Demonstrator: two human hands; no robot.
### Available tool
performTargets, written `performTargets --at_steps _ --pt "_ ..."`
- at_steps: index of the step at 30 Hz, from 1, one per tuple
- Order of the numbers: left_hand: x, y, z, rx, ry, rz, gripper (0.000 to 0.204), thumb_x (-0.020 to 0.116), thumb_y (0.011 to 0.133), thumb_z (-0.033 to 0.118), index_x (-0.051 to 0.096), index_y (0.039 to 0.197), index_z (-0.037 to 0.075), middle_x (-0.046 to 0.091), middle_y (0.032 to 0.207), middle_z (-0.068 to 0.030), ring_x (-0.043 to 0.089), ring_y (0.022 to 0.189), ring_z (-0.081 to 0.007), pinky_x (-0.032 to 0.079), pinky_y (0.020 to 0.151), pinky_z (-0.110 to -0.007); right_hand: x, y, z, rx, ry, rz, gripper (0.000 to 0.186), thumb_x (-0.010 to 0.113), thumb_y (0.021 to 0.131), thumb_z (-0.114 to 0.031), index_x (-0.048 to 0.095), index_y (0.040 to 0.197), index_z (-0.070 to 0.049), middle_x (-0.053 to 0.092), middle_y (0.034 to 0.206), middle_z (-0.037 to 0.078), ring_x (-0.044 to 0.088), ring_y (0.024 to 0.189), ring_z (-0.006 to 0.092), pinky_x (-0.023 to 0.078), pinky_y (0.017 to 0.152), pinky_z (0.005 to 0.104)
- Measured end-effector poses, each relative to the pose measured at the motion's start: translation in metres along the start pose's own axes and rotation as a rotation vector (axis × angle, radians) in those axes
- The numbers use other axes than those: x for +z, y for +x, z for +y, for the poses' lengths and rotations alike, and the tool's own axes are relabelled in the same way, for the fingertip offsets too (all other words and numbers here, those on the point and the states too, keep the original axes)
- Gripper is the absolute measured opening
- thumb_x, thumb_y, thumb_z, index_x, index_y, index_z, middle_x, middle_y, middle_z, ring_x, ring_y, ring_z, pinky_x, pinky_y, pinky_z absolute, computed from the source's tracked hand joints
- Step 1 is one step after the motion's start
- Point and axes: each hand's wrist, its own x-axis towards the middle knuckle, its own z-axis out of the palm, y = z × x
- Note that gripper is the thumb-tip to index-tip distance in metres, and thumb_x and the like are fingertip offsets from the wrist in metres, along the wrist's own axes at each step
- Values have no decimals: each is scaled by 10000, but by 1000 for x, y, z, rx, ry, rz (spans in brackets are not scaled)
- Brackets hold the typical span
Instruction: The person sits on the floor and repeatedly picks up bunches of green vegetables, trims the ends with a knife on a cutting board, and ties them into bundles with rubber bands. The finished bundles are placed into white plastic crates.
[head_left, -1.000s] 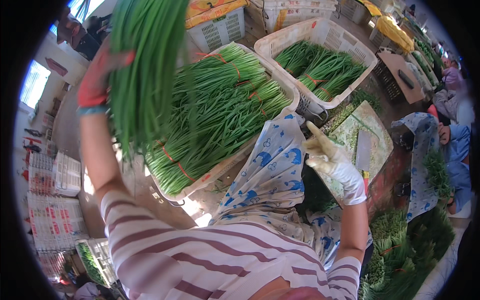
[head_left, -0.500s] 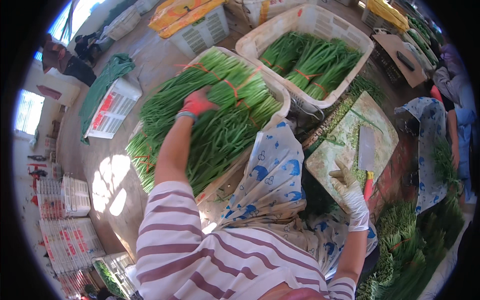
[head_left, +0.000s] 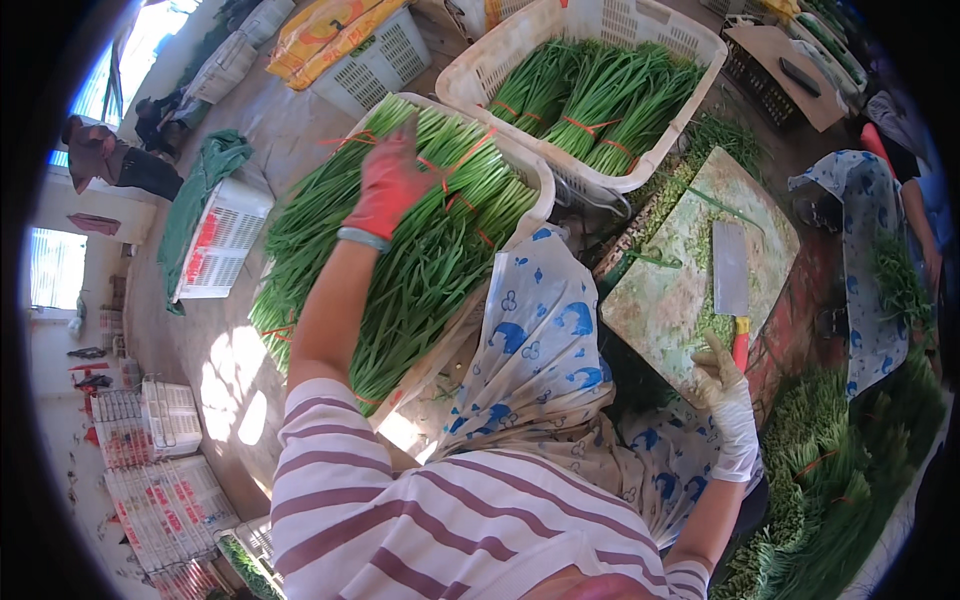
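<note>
My left hand [head_left: 392, 182], in a red glove with a grey cuff, rests over bundles of garlic chives [head_left: 330, 235] heaped in a white crate [head_left: 543, 190]. Its fingers are spread toward the pale cut ends, and several red ties show around the bundles. To the right, my right hand [head_left: 727, 405], in a whitish glove, hovers by the near edge of a worn cutting board [head_left: 665, 300]. The fingers are loosely bent and apart, holding nothing. A cleaver [head_left: 730, 270] lies on the board, its red and yellow handle close to that hand. Green trimmings are scattered around the blade.
Another white crate [head_left: 700, 75] with tied chive bundles [head_left: 590, 110] stands beyond. More chives [head_left: 810, 480] are piled at the lower right, near another person's arm [head_left: 920, 225]. A cloth-draped crate [head_left: 230, 235] stands left, stacked crates [head_left: 165, 500] lower left. A patterned apron [head_left: 535, 330] covers my legs.
My left hand has moved up and slightly right over the bundles, toward the pale cut ends. My right hand has shifted slightly right and down, still beside the cleaver handle.
</note>
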Motion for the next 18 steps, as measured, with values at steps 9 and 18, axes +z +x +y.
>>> performTargets --at_steps 9,18 --pt "32 3 20 -131 171 -382 1271 897 611 450 181 1584 51 576 1274 -212 601 1159 -368 465 1018 -468 50 39 -15 -156 -330 -172 696 748 894 -239 445 1509 -115 689 1148 130 659 1082 226 499 957 346" --pt "-9 46 -74 28 -681 -574 1015 873 700 410 401 1490 -18 592 1387 -145 569 1262 -244 406 1109 -362 62 51 -29 -125 -398 -212 715 748 885 -264 439 1509 -97 692 1134 149 669 1064 243 507 948 347"
